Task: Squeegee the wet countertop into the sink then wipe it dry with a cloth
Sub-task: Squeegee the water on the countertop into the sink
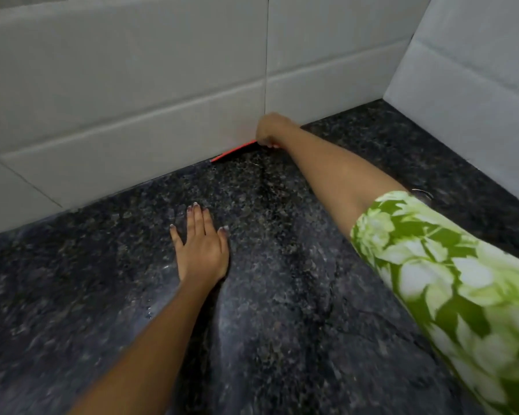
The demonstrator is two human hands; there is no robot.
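Note:
A dark speckled granite countertop [282,295] fills the lower view, glossy with wet streaks. My right hand [271,128] reaches to the back wall and grips a red squeegee [232,151], whose blade lies along the joint between counter and tiles. My left hand [201,244] rests flat on the counter with straight fingers, holding nothing. No sink or cloth is in view.
Grey tiled walls [132,100] rise behind the counter and meet a side wall [477,70] in a corner at the right. A small round mark [421,193] shows on the counter beside my right sleeve. A few water drops [149,313] sit near my left forearm.

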